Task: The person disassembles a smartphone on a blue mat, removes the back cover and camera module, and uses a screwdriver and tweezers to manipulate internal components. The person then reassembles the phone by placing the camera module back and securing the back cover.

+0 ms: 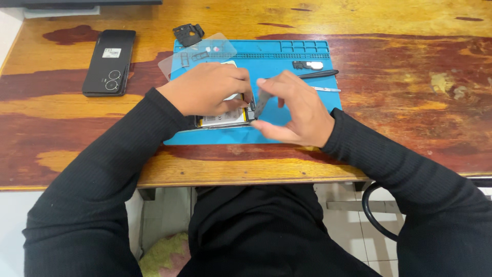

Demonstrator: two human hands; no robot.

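On the blue work mat (287, 110), near its front edge: one opened phone (221, 119), lying flat, back cover off, pale battery showing. Most of it is hidden under the hands.

Left hand (207, 88): palm down over the phone, fingers curled and pressed onto its upper face, holding it flat against the mat. Closed down on the phone, not lifted.

Right hand (292, 110): just beside the left, at the phone's right end. Thumb and fingertips pinched together on a thin grey strip-like part (262, 100) that rises tilted from the phone's right end. What exactly the part is cannot be told.

Far left of the mat: clear plastic sheet (197, 55), partly overhanging the mat's left edge, with small dark pieces on it. Beyond it, touching the mat's far edge, a small black plastic piece (188, 34).

Far right of the mat: small black-and-white component (308, 65); a black stylus-like tool (318, 74) lying slantwise; metal tweezers (325, 89) nearer, by the right hand.

Wooden table (410, 102), left side, well apart from the mat: black phone (109, 62), lying back up, camera rings toward the near end.

Both arms in black ribbed sleeves (113, 169).
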